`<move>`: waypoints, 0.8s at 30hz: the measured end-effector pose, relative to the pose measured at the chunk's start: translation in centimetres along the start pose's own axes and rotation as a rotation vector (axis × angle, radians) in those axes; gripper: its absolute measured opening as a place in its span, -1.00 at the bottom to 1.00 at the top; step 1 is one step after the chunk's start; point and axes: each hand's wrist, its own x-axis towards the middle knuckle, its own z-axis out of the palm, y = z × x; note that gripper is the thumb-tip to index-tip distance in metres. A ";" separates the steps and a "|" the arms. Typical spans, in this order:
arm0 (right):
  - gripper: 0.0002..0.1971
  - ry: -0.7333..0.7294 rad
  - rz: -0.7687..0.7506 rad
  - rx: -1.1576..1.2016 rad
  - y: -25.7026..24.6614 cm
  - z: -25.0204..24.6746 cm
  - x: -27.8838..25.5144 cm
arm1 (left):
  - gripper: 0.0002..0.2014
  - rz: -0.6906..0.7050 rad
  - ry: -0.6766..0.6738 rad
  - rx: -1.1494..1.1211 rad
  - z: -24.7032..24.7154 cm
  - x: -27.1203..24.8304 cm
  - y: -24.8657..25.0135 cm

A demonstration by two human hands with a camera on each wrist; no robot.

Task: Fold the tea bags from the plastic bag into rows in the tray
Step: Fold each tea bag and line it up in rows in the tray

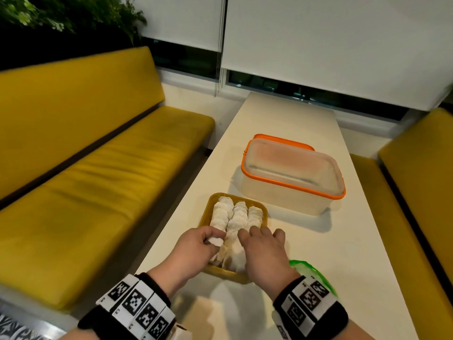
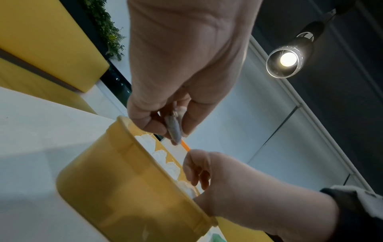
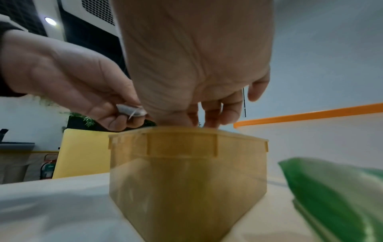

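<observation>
Now tea bag (image 1: 215,241) pinched between left fingers (image 1: 212,232).

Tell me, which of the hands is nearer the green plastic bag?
Right. The right hand reaches into the tray with the green plastic bag just beside its wrist; the left hand, pinching a tea bag, is across the tray.

No readable text, brand or number shows anywhere; the wristbands (image 1: 137,307) carry only black-and-white square marker patterns, with no legible characters.
</observation>
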 end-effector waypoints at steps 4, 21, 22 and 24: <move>-0.72 -0.086 -0.066 -0.049 0.0 0.5 0.0 | -0.74 0.002 0.014 0.011 0.3 0.4 0.7; -0.77 0.413 0.243 0.331 5.6 2.1 -6.8 | -0.86 -0.077 -0.292 0.623 2.9 3.6 4.5; -0.81 0.414 0.270 0.332 6.2 2.4 -7.4 | -0.89 -0.091 -0.307 0.671 3.1 3.6 4.6; -0.89 0.416 0.337 0.321 7.6 3.1 -8.5 | -0.84 -0.100 -0.322 0.775 3.5 3.5 5.1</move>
